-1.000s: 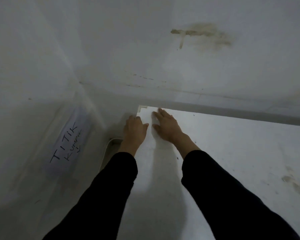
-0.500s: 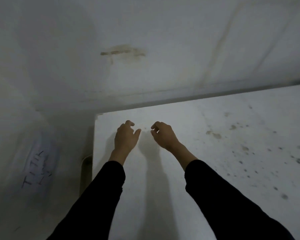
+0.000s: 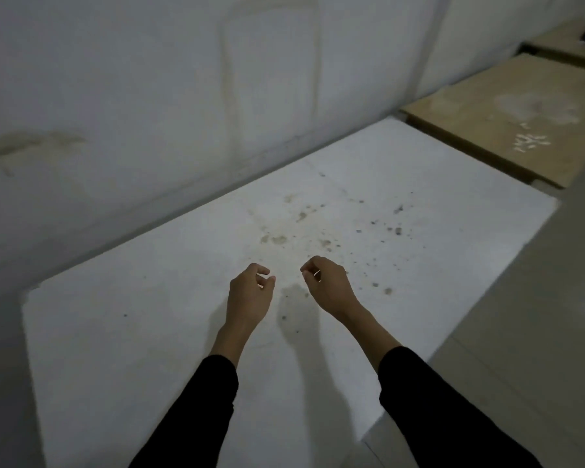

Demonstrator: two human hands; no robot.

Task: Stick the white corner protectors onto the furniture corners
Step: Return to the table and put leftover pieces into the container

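Note:
A white table top with brown stains near its middle stretches along the wall. My left hand and my right hand hover side by side above it, fingers loosely curled, holding nothing. Black sleeves cover both forearms. The table's far left corner is in view, too dim to make out a white corner protector on it. On a brown table to the right lie several small white pieces, too blurred to identify.
A stained white wall runs along the far side of the table. A brown wooden table stands beyond the white table's right end. A pale tiled floor lies to the right.
My hands have lifted off the far left corner and drawn back over the table with fingers curled. The view has swung right, bringing the brown table and the floor into sight.

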